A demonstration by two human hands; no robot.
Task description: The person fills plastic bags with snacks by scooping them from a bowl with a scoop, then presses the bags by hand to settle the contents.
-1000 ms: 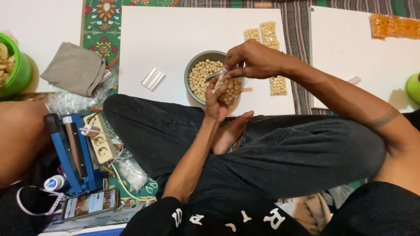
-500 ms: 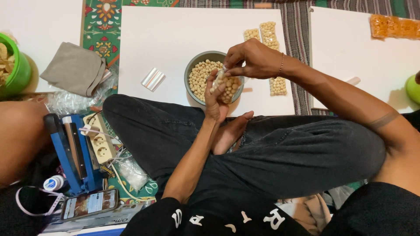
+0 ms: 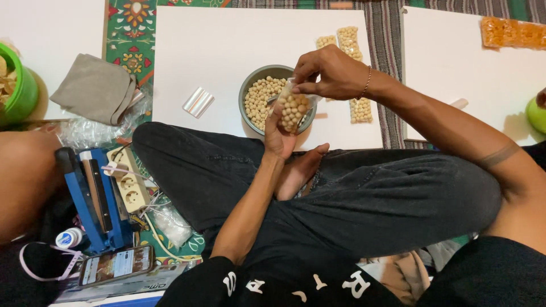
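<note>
- The left hand (image 3: 280,135) cups a small clear bag (image 3: 293,108) of pale round nuts from below, fingers wrapped round its lower half; the right hand (image 3: 333,74) pinches the bag's open top between thumb and fingertips.
- The bag hangs over the near rim of a grey metal bowl (image 3: 250,85) that sits on a white surface (image 3: 216,45); the bowl holds more of the same loose nuts.
- I judge the bag light and soft; the thin film looks slippery and would crumple or sag if gripped loosely, and the nuts inside shift about; the best hold seems to be the bare film at the mouth with a palm under the filled part, as both hands do now.
- Counted: one bag in hand and one bowl; at least three filled packs (image 3: 348,42) lie in a row past the bowl, partly hidden by the right wrist, so I cannot be sure of the total.
- One small roll of clear film (image 3: 198,102) lies left of the bowl; one folded grey cloth (image 3: 95,88) lies further left.
- On the floor by the left knee stand one blue heat sealer (image 3: 91,199) and one cream power strip (image 3: 132,183); one phone (image 3: 116,265) lies below them.
- One green tub (image 3: 21,94) sits at the far left edge; orange snack packs (image 3: 512,33) lie on another white surface to the right.
</note>
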